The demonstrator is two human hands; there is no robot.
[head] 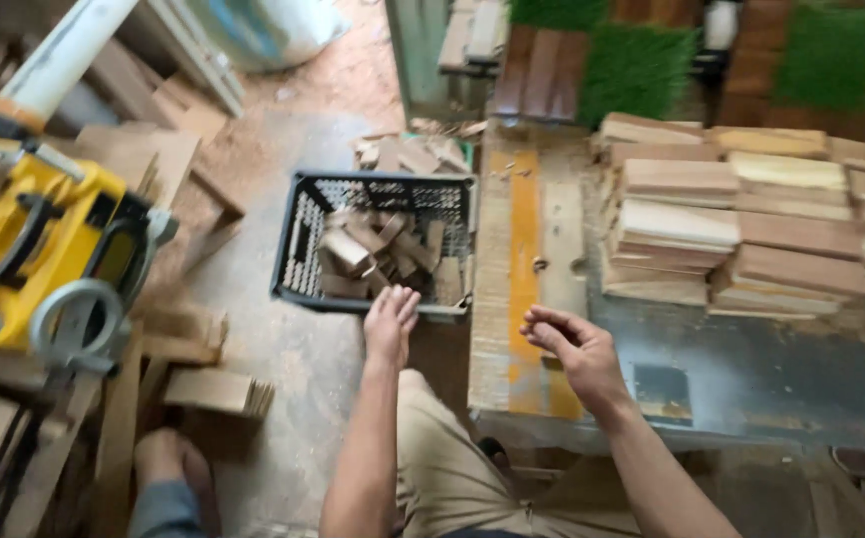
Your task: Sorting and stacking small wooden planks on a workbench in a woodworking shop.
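The left hand [391, 321] hangs empty, fingers loose, over the rim of the black plastic crate [298, 239] of wood offcuts [378, 254] on the floor. The right hand [572, 349], loosely curled and empty, hovers above the worktop [751, 369]. The offcuts look light, stiff and rough-edged, best pinched across their flat faces.

Just beyond the left-hand fingers [394, 302]: dark blue-black crate [295, 249], perforated grid walls, filled with tan-brown wood offcuts [378, 249]. Under the right-hand fingers [549, 327]: pale worn bench board [492, 299] with one orange-yellow lengthwise stripe [524, 269]. Beyond and right of those fingers: stacked planks [741, 224], cream to reddish-brown. Far left of the left-hand fingers: yellow machine [49, 234], black and grey parts.
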